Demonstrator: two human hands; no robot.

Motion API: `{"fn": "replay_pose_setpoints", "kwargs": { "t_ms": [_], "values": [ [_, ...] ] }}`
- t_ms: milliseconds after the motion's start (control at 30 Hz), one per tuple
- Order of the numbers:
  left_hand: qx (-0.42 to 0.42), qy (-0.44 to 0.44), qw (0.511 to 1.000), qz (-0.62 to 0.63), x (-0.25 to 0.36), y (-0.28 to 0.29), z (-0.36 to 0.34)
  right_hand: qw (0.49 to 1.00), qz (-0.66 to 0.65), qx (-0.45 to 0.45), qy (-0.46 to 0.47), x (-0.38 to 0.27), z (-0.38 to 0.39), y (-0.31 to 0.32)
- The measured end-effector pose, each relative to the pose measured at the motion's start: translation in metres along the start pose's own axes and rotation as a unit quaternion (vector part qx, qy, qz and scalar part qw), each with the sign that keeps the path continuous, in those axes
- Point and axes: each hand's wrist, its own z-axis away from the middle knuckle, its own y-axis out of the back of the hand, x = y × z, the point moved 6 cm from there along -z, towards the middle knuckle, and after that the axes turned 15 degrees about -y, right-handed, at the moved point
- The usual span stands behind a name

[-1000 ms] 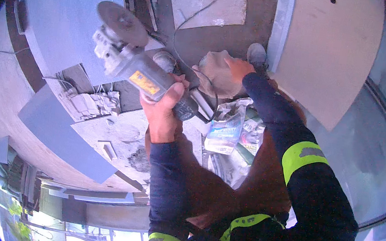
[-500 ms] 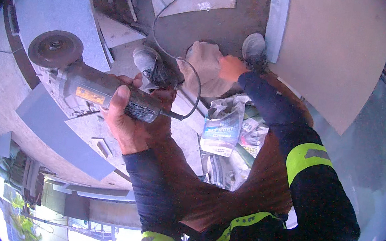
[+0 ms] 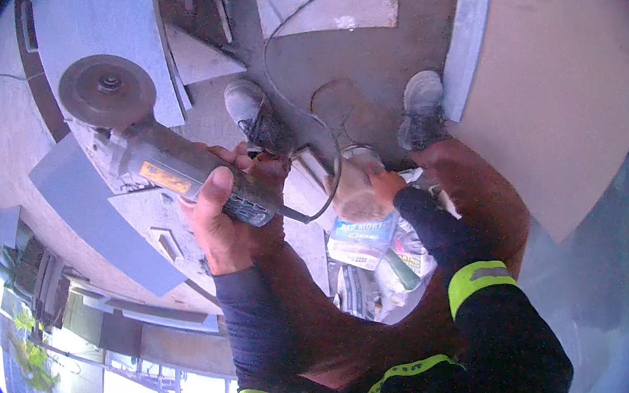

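My left hand (image 3: 217,220) is wrapped round the dark body of an angle grinder (image 3: 185,163), thumb on top. Its round disc (image 3: 107,91) points up and to the left, away from me. A black power cord (image 3: 337,169) curves out of the handle end and runs to the far side. Between my knees my right hand (image 3: 385,185) is closed on a tan, cloth-like piece (image 3: 354,193), its exact kind unclear. This piece is just above crumpled printed bags (image 3: 360,241) and covers part of them. The fingertips of my right hand are partly hidden.
My shoes (image 3: 423,108) stand apart on the dusty floor (image 3: 346,67). A large beige panel (image 3: 555,92) lies to the right, a pale sheet (image 3: 102,5) to the left. At the far side are a flat board (image 3: 323,1) and narrow offcuts (image 3: 220,4).
My right hand has drawn the tan piece nearer, from between my shoes to over the bags, uncovering floor and a thin loop of cord. The grinder has shifted slightly right and nearer in the picture.
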Motion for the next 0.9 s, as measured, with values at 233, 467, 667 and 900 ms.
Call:
{"fn": "replay_pose_setpoints", "kwargs": {
  "t_ms": [233,467,667,900],
  "values": [
    [0.043,-0.044,0.997,0.044,0.02,-0.011,0.007,0.994,0.046,-0.096,-0.006,0.0,-0.032,-0.015],
    [0.025,-0.103,0.993,-0.054,0.065,-0.019,-0.007,0.995,-0.052,-0.08,-0.014,-0.032,-0.095,0.252],
    [-0.014,-0.194,0.976,-0.096,0.086,-0.017,-0.03,0.924,-0.245,0.114,0.27,-0.116,-0.048,0.471],
    [-0.006,-0.293,0.937,-0.188,0.103,-0.018,0.003,0.785,-0.224,-0.099,0.569,-0.256,0.105,0.407]
  ]
}}
